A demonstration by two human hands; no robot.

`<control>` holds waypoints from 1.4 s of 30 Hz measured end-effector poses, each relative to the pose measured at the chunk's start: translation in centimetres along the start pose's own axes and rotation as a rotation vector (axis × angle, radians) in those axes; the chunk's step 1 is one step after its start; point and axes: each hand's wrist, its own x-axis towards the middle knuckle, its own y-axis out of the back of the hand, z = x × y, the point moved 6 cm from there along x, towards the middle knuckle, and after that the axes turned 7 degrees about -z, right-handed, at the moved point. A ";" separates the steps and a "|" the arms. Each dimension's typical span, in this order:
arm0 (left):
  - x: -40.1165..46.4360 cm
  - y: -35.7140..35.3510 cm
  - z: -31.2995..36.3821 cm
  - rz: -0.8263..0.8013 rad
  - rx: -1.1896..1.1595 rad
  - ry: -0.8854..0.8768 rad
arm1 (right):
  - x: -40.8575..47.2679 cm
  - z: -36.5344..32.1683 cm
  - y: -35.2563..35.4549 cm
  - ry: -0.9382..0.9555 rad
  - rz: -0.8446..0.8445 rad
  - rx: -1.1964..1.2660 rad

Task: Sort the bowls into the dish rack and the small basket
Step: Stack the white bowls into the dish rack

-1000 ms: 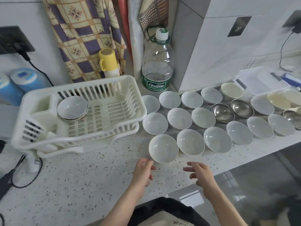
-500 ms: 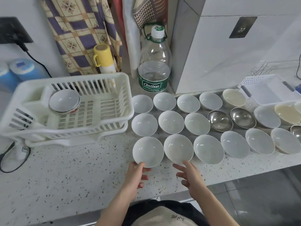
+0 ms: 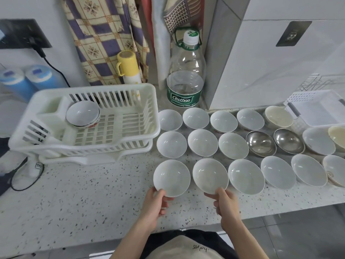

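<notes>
Head view: at lower centre of the frame, the left hand (image 3: 155, 205) pinches the near rim of the leftmost white bowl (image 3: 171, 177) in the front row, thumb lying on top of the rim and the curled fingers tucked under it. Just to its right, the right hand (image 3: 226, 204) grips the near rim of the second white bowl (image 3: 210, 176), with one finger stretched along the rim's lower edge and the thumb over it. Both bowls sit on the speckled counter (image 3: 74, 202), their rims nearly touching. Further white bowls fill three rows running toward the right edge, with two steel bowls (image 3: 260, 143) in the middle row and a cream bowl (image 3: 279, 116) in the back row. Left of the rows stands the white dish rack (image 3: 115, 131), holding one bowl (image 3: 82, 113) in its back left corner. At the far right edge lies the small basket (image 3: 317, 109). Behind the rows stands a water bottle (image 3: 185, 79), and a yellow-capped flask (image 3: 127, 67) stands behind the rack.
</notes>
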 end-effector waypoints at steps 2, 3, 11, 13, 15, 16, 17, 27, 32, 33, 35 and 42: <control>-0.8 1.1 0.6 -0.009 0.035 -0.017 | -0.8 -0.2 -0.2 0.028 0.017 0.019; -1.3 1.7 1.0 -0.019 0.048 -0.029 | -1.2 -0.3 -0.4 0.043 0.027 0.028; -4.9 6.6 5.8 -0.124 0.004 -0.172 | -4.6 -4.4 -4.5 0.201 0.052 0.159; -5.4 8.4 7.0 -0.142 -0.021 -0.200 | -5.1 -5.8 -6.3 0.248 0.025 0.176; -5.8 10.5 8.2 -0.141 -0.040 -0.223 | -5.6 -7.2 -8.6 0.285 -0.003 0.176; -5.9 11.8 8.7 -0.130 -0.050 -0.236 | -5.9 -7.9 -9.8 0.301 -0.011 0.175; -6.0 13.1 9.4 -0.114 -0.064 -0.252 | -6.0 -8.6 -11.1 0.316 -0.018 0.178; -5.5 26.3 16.4 0.073 -0.192 -0.447 | -6.3 -13.6 -25.1 0.419 -0.177 0.125; -4.0 31.0 19.5 0.127 -0.228 -0.512 | -5.3 -15.3 -31.4 0.449 -0.223 0.073; -3.6 31.7 20.1 0.141 -0.234 -0.521 | -5.0 -15.5 -32.6 0.452 -0.225 0.051; -2.9 32.8 21.4 0.174 -0.233 -0.550 | -4.5 -15.7 -35.0 0.456 -0.249 -0.005; -0.6 34.6 25.8 0.261 -0.203 -0.643 | -3.1 -16.4 -41.3 0.475 -0.333 -0.143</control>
